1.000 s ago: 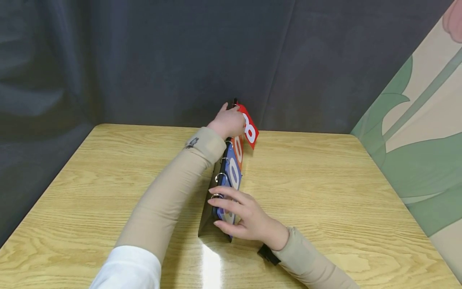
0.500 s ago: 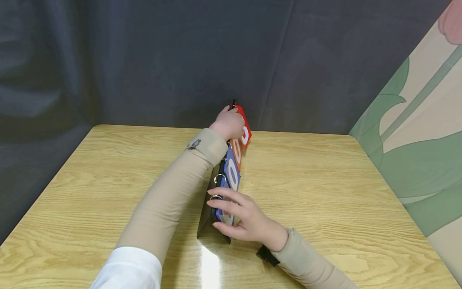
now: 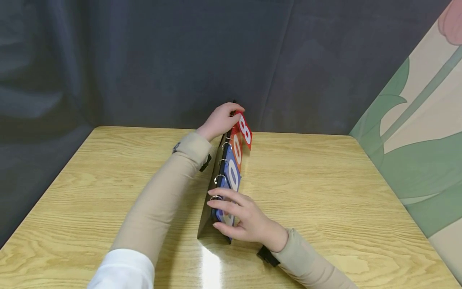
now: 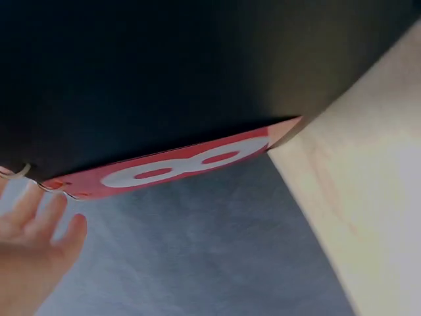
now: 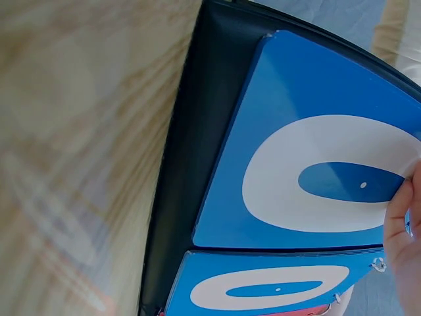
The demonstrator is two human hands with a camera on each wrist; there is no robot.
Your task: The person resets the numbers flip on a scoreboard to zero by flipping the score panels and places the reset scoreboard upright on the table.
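The scoreboard (image 3: 221, 188) is steadied on the counter (image 3: 325, 200) by the flat, released right hand (image 3: 242, 220), so the red 8 card (image 3: 245, 130) can be pinched by the left hand (image 3: 218, 120).

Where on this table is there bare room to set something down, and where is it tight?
Bare wood lies right of the scoreboard up to the table edge by the leaf-patterned wall, and left of the left sleeve toward the dark curtain. It is crowded along the middle: the left hand at the red 8 card, the right hand on the near end.
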